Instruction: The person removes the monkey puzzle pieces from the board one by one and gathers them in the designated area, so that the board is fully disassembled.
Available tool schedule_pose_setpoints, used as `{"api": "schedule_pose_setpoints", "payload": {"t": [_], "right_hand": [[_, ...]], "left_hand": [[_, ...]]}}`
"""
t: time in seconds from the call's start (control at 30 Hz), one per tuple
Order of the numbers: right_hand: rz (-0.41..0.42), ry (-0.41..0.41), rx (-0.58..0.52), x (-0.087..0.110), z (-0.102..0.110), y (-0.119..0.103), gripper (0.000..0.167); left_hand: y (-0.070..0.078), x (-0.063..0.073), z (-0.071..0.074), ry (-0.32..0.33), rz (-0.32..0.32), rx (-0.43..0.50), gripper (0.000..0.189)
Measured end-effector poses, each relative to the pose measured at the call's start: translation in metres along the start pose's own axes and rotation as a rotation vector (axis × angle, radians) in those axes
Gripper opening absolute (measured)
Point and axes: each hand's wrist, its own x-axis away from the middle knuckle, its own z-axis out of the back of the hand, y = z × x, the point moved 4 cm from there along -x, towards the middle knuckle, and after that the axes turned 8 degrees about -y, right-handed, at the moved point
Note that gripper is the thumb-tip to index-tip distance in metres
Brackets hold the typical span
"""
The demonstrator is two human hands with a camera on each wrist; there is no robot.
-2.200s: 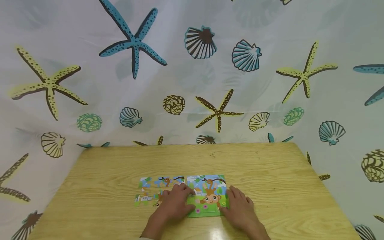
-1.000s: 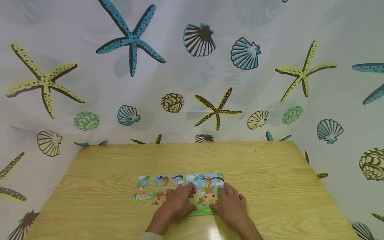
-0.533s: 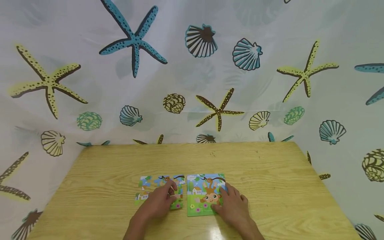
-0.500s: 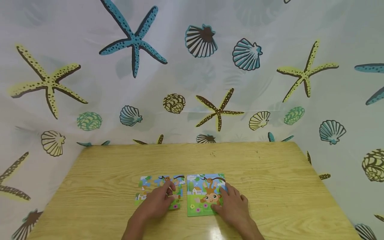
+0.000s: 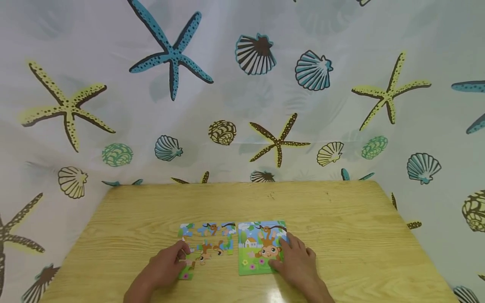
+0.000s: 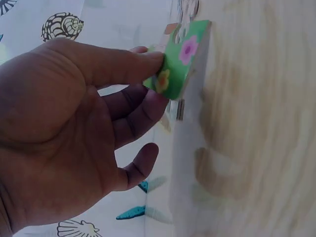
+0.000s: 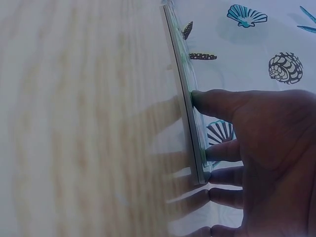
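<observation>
My left hand (image 5: pixel 163 266) pinches a green jigsaw piece (image 6: pixel 186 53) with pink and yellow flowers between thumb and fingers, at the left side of the loose pieces. In the left wrist view the piece is tilted, close over the table. Several loose jigsaw pieces (image 5: pixel 212 229) lie in broken rows, with blue sky, a branch and parts of a monkey on them. To their right lies the square puzzle board (image 5: pixel 249 252) with a monkey, house and flowers picture. My right hand (image 5: pixel 301 263) rests on the board's right side, thumb and fingertips touching it, fingers nearly straight.
Both hands work on a light wooden table (image 5: pixel 341 219). A white curtain (image 5: pixel 242 97) printed with starfish and shells hangs behind the table and along its sides.
My left hand has moved from the board's left edge leftward over the loose pieces, and a green flowered piece has shifted left with it. The right hand stays at the board's right side.
</observation>
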Motion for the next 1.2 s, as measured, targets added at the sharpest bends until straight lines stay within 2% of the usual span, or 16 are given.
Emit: {"api": "schedule_pose_setpoints", "payload": {"t": [0.17,0.3,0.5,0.67,0.77,0.9,1.07,1.2], "right_hand": [[0.000,-0.003,-0.005,-0.001,-0.001,0.004,0.073],[0.000,-0.011,-0.009,-0.004,-0.005,0.006,0.073],[-0.015,-0.023,-0.018,-0.005,-0.008,0.009,0.073],[-0.007,-0.016,-0.015,-0.004,-0.008,0.009,0.072],[-0.001,-0.015,-0.013,-0.003,-0.007,0.009,0.072],[-0.002,-0.017,-0.019,-0.002,-0.006,0.010,0.072],[0.000,-0.011,-0.031,-0.001,-0.005,0.010,0.072],[0.009,-0.005,-0.039,-0.002,-0.006,0.009,0.072]], "left_hand": [[-0.013,0.002,0.001,-0.013,0.085,-0.061,0.022],[-0.019,0.003,0.001,-0.020,0.110,-0.066,0.022],[-0.024,0.005,0.002,-0.006,0.101,-0.030,0.020],[-0.018,0.006,0.003,0.025,0.076,-0.039,0.019],[-0.009,0.005,0.002,0.053,0.070,0.000,0.019],[0.014,-0.002,-0.006,0.079,0.013,0.034,0.016],[0.050,-0.014,-0.024,0.097,-0.093,-0.047,0.011],[0.078,-0.022,-0.039,0.075,-0.194,-0.098,0.014]]}}
